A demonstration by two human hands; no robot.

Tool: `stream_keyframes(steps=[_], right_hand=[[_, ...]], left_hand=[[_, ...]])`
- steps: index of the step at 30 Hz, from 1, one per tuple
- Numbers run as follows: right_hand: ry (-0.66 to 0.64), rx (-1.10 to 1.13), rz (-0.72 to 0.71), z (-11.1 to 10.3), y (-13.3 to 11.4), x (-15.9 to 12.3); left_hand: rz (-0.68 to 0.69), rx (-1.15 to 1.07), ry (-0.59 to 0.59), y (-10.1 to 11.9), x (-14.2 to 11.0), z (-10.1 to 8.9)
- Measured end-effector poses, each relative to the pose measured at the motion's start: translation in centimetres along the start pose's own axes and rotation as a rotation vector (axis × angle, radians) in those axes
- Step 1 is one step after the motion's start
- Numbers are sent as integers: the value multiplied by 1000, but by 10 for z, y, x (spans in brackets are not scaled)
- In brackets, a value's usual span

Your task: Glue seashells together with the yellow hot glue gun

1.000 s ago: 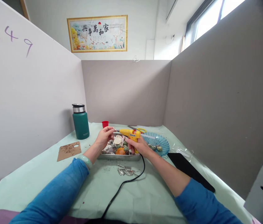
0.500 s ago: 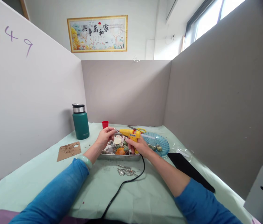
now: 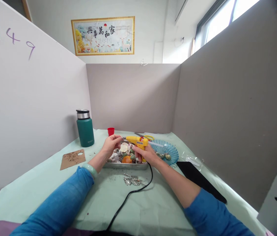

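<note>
My right hand (image 3: pixel 146 153) is wrapped round the handle of a yellow glue gun (image 3: pixel 136 140), its nozzle pointing left and a clear glue stick (image 3: pixel 156 144) poking out of the back. My left hand (image 3: pixel 112 144) pinches a tiny object at the nozzle tip, too small to name. Beneath both hands lies a metal tray (image 3: pixel 126 166) heaped with shells and stones, among them a bright orange piece (image 3: pixel 127 159) and a pale shell (image 3: pixel 123 148). The gun's black cord (image 3: pixel 128 195) runs down towards the table's front edge.
Small metal clips (image 3: pixel 133 180) lie in a pile before the tray. At the left stand a green bottle (image 3: pixel 84 131) and a piece of brown card (image 3: pixel 72 159). Behind are a red cup (image 3: pixel 110 131) and scissors (image 3: pixel 148 137); a blue dish (image 3: pixel 174 152) and black strip (image 3: pixel 202 182) lie right.
My left hand has dipped very slightly at the nozzle tip. The glue gun and my right hand stay almost in place.
</note>
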State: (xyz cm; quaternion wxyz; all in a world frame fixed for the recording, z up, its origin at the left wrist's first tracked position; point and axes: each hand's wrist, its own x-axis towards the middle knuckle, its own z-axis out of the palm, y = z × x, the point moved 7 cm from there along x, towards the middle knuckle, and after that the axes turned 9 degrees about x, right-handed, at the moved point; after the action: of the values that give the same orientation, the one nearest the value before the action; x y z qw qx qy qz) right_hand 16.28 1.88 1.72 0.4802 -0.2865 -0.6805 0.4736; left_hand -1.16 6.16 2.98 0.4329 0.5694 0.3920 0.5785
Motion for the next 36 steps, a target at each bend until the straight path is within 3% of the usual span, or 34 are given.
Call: stream_keyframes(steps=[21,36], right_hand=[[-6,-10,-17,1,-2,0],[-4,-21,1,1,1,1]], left_hand=[[13,28,-44,1,-1,3],[2,-16,-7,-1,1,-1]])
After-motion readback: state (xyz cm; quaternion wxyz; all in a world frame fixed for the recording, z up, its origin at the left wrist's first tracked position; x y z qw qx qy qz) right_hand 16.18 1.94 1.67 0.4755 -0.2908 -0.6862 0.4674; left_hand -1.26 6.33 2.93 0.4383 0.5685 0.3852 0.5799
